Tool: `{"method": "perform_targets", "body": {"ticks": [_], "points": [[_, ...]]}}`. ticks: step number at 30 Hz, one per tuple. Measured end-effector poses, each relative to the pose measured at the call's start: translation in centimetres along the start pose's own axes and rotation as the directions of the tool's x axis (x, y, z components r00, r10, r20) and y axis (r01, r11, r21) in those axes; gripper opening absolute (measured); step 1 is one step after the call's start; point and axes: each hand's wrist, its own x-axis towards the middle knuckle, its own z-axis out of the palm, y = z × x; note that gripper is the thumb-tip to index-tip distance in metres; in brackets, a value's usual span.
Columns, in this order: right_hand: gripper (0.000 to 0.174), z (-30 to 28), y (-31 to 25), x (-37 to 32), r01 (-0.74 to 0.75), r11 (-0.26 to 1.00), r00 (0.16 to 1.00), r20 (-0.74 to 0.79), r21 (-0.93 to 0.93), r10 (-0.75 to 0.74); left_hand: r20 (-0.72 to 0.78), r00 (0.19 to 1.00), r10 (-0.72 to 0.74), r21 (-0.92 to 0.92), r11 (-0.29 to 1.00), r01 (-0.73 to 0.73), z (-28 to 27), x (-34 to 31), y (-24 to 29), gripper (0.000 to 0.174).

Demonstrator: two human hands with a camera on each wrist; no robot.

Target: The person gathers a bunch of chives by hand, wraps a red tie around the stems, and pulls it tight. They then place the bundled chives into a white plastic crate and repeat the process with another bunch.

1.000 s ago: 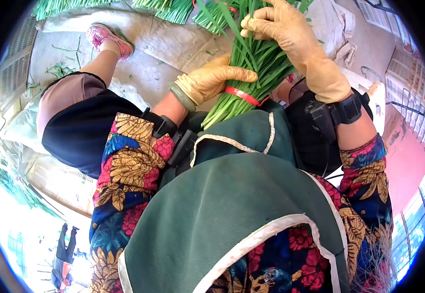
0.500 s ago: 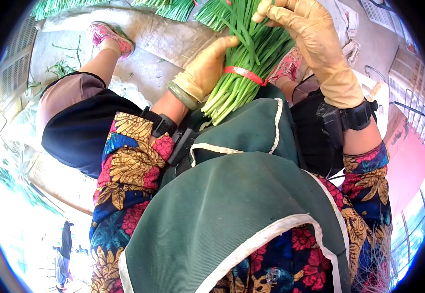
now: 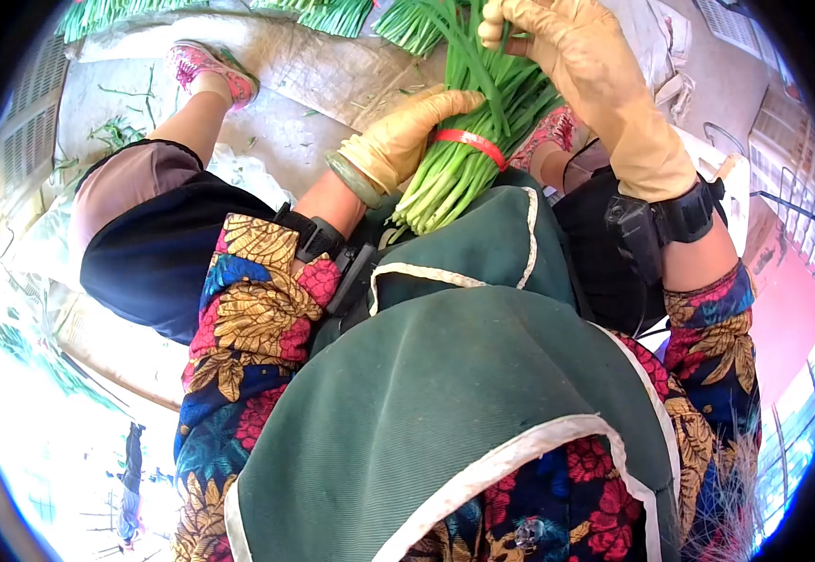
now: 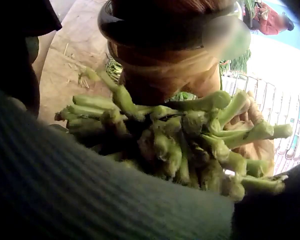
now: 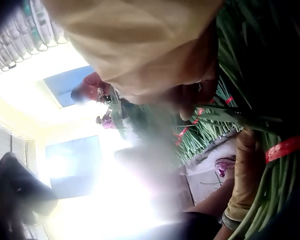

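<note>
Bundle point(image 3: 450, 183) — gripped by left hand point(image 3: 402, 140) | right hand point(image 3: 604, 98) — hold unclear | red band point(image 3: 473, 141): head, right-wrist views only

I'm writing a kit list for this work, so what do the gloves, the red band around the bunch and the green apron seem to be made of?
The gloves look like thin rubber or latex, with a faint sheen and fine wrinkles. The red band is probably smooth plastic tape, since it's shiny and flat around the stems. The apron seems woven cloth, matt and finely ribbed.
</note>
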Motion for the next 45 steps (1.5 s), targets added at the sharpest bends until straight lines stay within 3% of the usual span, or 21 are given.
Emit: {"method": "perform_targets", "body": {"ticks": [3, 6, 10, 14, 18, 20, 22, 23, 26, 28, 30, 31, 32, 35, 37, 40, 45], "points": [[0.017, -1.1, 0.6, 0.4, -0.042, 0.988, 0.999, -0.021, 0.149, 0.046, 0.097, 0.994, 0.044, 0.124, 0.991, -0.056, -0.1, 0.1, -0.1, 0.034], [0.015, -1.0, 0.5, 0.4, -0.103, 0.962, 0.995, 0.038, 0.254, 0.097, 0.112, 0.994, 0.003, 0.106, 0.994, -0.015, -0.7, 0.3, -0.2, 0.036], [0.014, -0.6, 1.1, 0.4, -0.131, 0.94, 0.985, 0.147, 0.316, 0.088, 0.026, 0.999, -0.031, 0.152, 0.988, 0.026, -1.1, 0.4, -0.1, 0.03], [0.014, 0.3, 1.9, 0.2, -0.157, 0.932, 0.974, 0.208, 0.326, 0.091, -0.077, 0.995, 0.066, 0.254, 0.966, -0.044, -0.5, 0.1, -0.2, 0.028], [0.013, 3.1, -0.2, -1.6, -0.132, 0.971, 0.965, 0.249, 0.201, 0.08, -0.21, 0.96, 0.187, 0.287, 0.95, -0.122, -0.6, 0.9, -0.9, 0.029], [0.013, 2.1, 0.7, -0.6, -0.007, 0.992, 0.948, 0.316, 0.126, -0.033, -0.241, 0.956, 0.169, 0.247, 0.963, -0.108, -1.0, 1.2, -1.1, 0.029], [0.012, 1.8, -0.8, -0.4, 0.081, 0.997, 0.978, 0.194, -0.006, -0.078, -0.241, 0.968, 0.068, 0.158, 0.987, -0.03, -1.2, 0.9, -0.9, 0.03], [0.008, 1.9, -1.9, -0.5, 0.023, 0.998, 0.997, 0.073, 0.05, -0.027, -0.211, 0.977, 0.022, 0.189, 0.982, 0.019, -1.1, 0.4, -0.5, 0.03], [0.007, -1.1, -2.1, 0.3, -0.12, 0.983, 0.992, -0.046, -0.14, 0.115, -0.208, 0.976, 0.061, 0.194, 0.981, -0.02, -0.7, 0.1, 0.2, 0.03], [0.008, -0.4, -1.1, 0.3, -0.225, 0.895, 0.968, -0.196, -0.384, 0.159, -0.169, 0.968, 0.187, 0.2, 0.968, -0.153, -0.6, 0.6, 0.2, 0.029], [0.024, -1.8, 2.2, 0.8, -0.114, 0.741, 0.993, -0.108, -0.662, 0.056, -0.144, 0.945, 0.293, 0.191, 0.945, -0.264, -0.1, 0.8, 0.3, 0.029], [0.033, -2.8, 3.4, 1.0, -0.093, 0.726, 0.992, -0.005, -0.681, 0.123, -0.127, 0.943, 0.307, 0.221, 0.936, -0.275, 0.3, 0.6, 0.6, 0.032], [0.04, -2.2, 3.9, 0.8, -0.134, 0.744, 0.988, -0.032, -0.654, 0.149, -0.127, 0.938, 0.322, 0.218, 0.932, -0.291, 0.4, 0.6, 0.7, 0.033], [0.05, -1.3, 3.0, 0.5, -0.055, 0.569, 0.998, -0.059, -0.821, 0.011, -0.15, 0.926, 0.348, 0.196, 0.928, -0.317, 0.8, 0.6, 1.1, 0.034], [0.055, -1.2, 3.4, 0.6, 0.059, 0.48, 0.989, -0.014, -0.875, -0.146, -0.201, 0.91, 0.364, 0.204, 0.924, -0.324, 0.9, 0.5, 1.3, 0.034], [0.067, -1.6, 4.2, 1.1, 0.024, 0.553, 0.962, -0.132, -0.833, -0.24, -0.215, 0.878, 0.429, 0.179, 0.901, -0.396, 1.2, 0.8, 1.4, 0.036], [0.068, -0.1, 5.1, 1.8, -0.051, 0.751, 0.968, -0.217, -0.658, -0.124, -0.292, 0.756, 0.586, 0.328, 0.804, -0.496, 1.7, 1.3, 1.9, 0.045]]}}
